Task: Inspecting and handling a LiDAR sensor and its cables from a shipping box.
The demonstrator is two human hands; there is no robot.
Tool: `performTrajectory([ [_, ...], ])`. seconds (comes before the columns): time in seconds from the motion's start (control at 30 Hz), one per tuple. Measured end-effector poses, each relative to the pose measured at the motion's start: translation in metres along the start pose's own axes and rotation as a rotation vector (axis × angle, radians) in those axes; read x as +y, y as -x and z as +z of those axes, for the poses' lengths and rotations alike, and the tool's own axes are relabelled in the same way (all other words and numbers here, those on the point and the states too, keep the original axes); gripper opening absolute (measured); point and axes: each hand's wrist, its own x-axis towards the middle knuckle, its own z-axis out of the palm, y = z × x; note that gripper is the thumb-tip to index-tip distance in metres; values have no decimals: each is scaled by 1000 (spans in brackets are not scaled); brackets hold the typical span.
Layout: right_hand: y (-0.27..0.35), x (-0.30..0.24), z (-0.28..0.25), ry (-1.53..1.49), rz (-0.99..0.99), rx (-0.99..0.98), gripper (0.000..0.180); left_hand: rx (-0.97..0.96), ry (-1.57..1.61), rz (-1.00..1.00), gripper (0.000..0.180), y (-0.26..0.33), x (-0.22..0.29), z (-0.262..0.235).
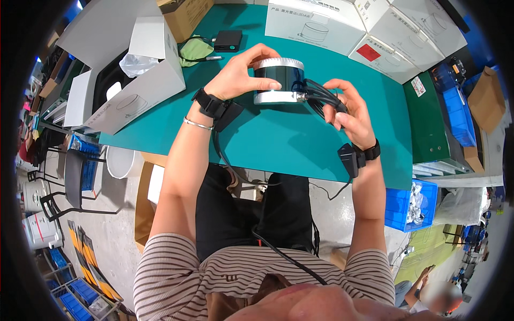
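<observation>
My left hand grips a lidar sensor, a short cylinder with a dark glossy band between a ribbed silver top and a silver base. Its thumb lies across the dark band, with the other fingers behind the top rim. The sensor is held over the green table. From a metal connector low on its right side runs a coiled black cable. My right hand is closed around this bundle, thumb and fingers pinching the loops. Both wrists carry black strapped devices.
An open white box with plastic wrapping stands at the left. Beyond it lie a small black box and a green pouch. Several white cartons line the back right. A blue bin sits below the table's right side.
</observation>
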Motion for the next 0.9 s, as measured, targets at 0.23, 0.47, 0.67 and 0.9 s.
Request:
performTrajectory([
  [0.23, 1, 0, 6, -14, 45, -153, 65, -37, 178, -93, 26, 2, -1, -2],
  [0.47, 2, -3, 9, 2, 81, -185, 64, -44, 262, -65, 23, 2, -7, -4],
  [0.67, 2, -1, 9, -2, 83, -183, 64, -64, 321, -62, 26, 1, -13, -5],
  [0.9, 3, 1, 7, -20, 76, -179, 65, -65, 358, -61, 28, 0, -15, -2],
])
